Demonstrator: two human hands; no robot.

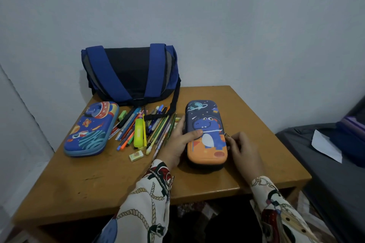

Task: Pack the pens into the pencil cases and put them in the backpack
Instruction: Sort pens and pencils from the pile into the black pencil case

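Left hand (pixel 178 142) grips; right hand (pixel 240 145) curled, pinching.

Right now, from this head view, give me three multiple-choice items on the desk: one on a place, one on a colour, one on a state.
1. Where does the pile of pens lie?
A. between the two cases
B. inside the backpack
C. on the floor

2. What colour is the near end of the dinosaur pencil case?
A. green
B. orange
C. white

3. How is the rocket pencil case?
A. open
B. closed
C. upside down

Answers: 1 A, pens lie between the cases, before the backpack. 2 B, the end nearest the person is orange. 3 B, its printed lid lies flat and shut.
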